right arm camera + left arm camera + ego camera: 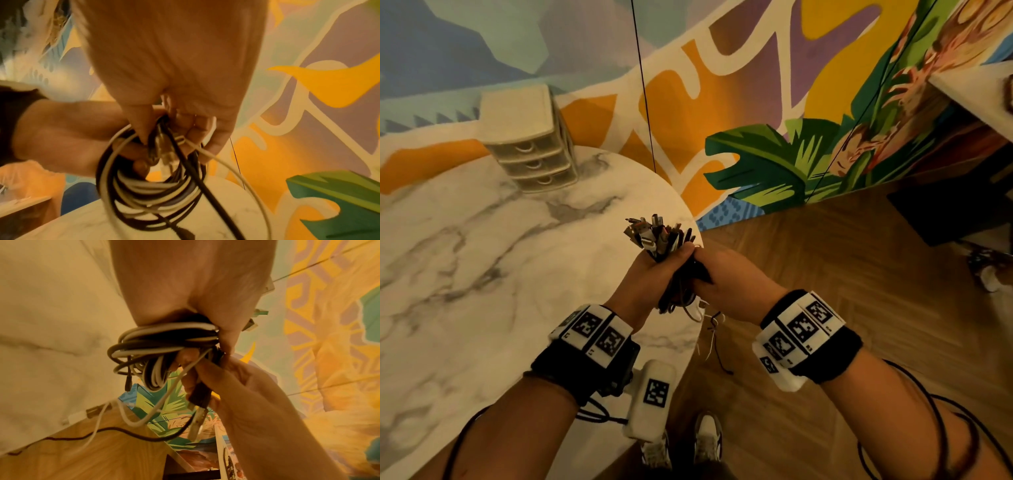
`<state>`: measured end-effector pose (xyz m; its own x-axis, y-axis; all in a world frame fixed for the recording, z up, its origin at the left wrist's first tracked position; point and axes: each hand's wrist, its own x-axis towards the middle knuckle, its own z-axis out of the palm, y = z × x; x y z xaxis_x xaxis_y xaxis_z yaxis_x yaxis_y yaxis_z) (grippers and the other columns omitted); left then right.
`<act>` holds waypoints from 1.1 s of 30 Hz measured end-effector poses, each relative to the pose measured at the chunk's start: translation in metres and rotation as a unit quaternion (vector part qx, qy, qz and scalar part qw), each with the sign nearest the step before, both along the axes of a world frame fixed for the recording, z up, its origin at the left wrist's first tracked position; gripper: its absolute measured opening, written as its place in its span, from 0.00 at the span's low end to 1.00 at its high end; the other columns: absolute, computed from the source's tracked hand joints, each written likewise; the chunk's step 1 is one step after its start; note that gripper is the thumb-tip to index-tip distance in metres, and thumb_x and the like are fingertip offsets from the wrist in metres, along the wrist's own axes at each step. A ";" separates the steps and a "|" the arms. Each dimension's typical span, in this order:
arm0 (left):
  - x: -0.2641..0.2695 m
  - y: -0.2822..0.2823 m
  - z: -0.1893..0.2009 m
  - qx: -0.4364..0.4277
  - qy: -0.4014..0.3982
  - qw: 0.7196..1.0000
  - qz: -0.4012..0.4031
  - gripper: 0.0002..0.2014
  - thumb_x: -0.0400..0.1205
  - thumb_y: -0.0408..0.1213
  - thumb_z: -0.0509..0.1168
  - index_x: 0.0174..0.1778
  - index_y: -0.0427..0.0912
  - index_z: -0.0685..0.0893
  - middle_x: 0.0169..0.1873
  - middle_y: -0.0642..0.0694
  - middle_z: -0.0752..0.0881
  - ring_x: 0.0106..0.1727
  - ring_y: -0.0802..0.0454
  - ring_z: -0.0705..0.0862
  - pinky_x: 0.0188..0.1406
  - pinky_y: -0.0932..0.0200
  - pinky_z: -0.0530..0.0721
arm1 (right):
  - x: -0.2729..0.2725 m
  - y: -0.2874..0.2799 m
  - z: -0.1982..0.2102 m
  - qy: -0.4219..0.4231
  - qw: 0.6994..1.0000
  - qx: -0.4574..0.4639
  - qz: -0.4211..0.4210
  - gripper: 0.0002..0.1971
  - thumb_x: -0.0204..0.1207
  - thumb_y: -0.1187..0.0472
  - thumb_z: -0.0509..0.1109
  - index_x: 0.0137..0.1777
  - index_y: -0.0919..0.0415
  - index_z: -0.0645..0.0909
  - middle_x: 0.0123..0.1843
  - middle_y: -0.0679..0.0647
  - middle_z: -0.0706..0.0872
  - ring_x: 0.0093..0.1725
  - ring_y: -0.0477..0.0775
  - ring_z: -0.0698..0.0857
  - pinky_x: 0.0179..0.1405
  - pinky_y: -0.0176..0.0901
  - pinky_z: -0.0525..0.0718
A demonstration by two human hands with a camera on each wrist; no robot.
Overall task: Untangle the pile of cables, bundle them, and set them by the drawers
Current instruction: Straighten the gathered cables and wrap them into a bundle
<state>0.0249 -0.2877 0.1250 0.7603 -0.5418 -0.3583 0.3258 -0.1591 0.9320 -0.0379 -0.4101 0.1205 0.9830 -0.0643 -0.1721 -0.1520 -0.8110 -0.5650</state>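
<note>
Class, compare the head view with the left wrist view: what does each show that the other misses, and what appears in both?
Only the head view shows the small drawer unit standing at the far side of the marble table, the plug ends fanning out above the fists, and the marker bands on both wrists.

Only the left wrist view shows the coiled loops hanging under the palm and loose ends trailing towards the wooden floor.

Both show the left hand and the right hand gripping the cable bundle.
</note>
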 end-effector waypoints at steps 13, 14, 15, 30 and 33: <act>0.006 0.001 0.008 -0.025 0.084 0.996 0.009 0.08 0.81 0.41 0.65 0.53 0.47 0.87 0.50 0.42 0.90 0.50 0.46 0.89 0.39 0.54 0.88 | -0.003 0.013 0.010 -0.106 0.983 -0.144 0.028 0.15 0.84 0.54 0.56 0.60 0.60 0.80 0.55 0.54 0.75 0.54 0.53 0.71 0.56 0.47 0.73; 0.006 0.002 0.010 -0.025 0.087 0.996 0.011 0.08 0.81 0.41 0.65 0.52 0.47 0.87 0.49 0.42 0.90 0.49 0.46 0.90 0.38 0.55 0.88 | -0.003 0.013 0.009 -0.123 0.982 -0.139 0.023 0.14 0.83 0.56 0.58 0.58 0.61 0.82 0.53 0.55 0.77 0.53 0.54 0.73 0.54 0.48 0.75; 0.005 0.002 0.011 -0.026 0.089 0.996 0.012 0.08 0.81 0.41 0.65 0.51 0.47 0.88 0.48 0.42 0.91 0.48 0.47 0.90 0.37 0.55 0.88 | -0.003 0.013 0.007 -0.153 0.979 -0.134 0.015 0.14 0.80 0.57 0.59 0.54 0.61 0.85 0.50 0.55 0.79 0.50 0.55 0.75 0.51 0.49 0.77; 0.008 0.015 0.033 -0.142 0.122 0.981 -0.058 0.11 0.75 0.42 0.63 0.41 0.36 0.84 0.36 0.41 0.87 0.41 0.49 0.86 0.43 0.56 0.87 | -0.005 0.015 0.000 -0.146 0.853 0.440 -0.238 0.54 0.54 0.46 0.84 0.78 0.42 0.57 0.72 0.47 0.73 0.68 0.46 0.78 0.62 0.42 0.83; 0.010 0.014 0.038 -0.136 0.099 0.984 -0.058 0.10 0.72 0.40 0.64 0.38 0.38 0.85 0.35 0.43 0.87 0.38 0.50 0.87 0.38 0.57 0.87 | 0.000 0.009 0.002 -0.072 0.802 0.561 -0.193 0.61 0.59 0.56 0.84 0.82 0.39 0.42 0.69 0.43 0.77 0.67 0.44 0.81 0.58 0.39 0.84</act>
<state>0.0345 -0.2734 0.1634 0.6174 -0.7172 -0.3232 0.5004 0.0411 0.8648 -0.0379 -0.4006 0.1227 0.9421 -0.2522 -0.2209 -0.1368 0.3126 -0.9400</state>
